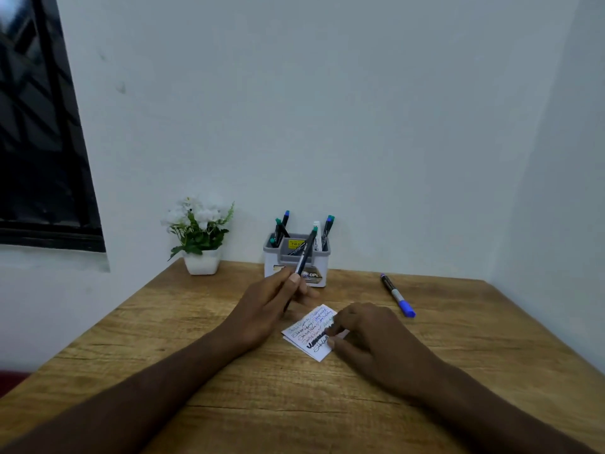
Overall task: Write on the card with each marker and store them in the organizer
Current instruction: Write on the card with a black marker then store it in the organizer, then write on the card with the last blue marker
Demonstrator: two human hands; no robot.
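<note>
My left hand (265, 306) grips a dark marker (306, 253) by its lower part. The marker's green end points up and away, in front of the organizer (322, 267). A white card (304, 335) with several lines of coloured writing lies on the table between my hands. My right hand (370, 342) rests on the card's right edge, its curled fingertips pinching a small dark piece that looks like a marker cap (329, 329). The white and grey organizer stands at the back, holding several markers upright. A blue-capped marker (397, 296) lies on the table to the right.
A white pot of artificial flowers (199, 237) stands at the back left of the wooden table (229, 388). White walls close the back and right sides. A dark window (39, 142) is on the left.
</note>
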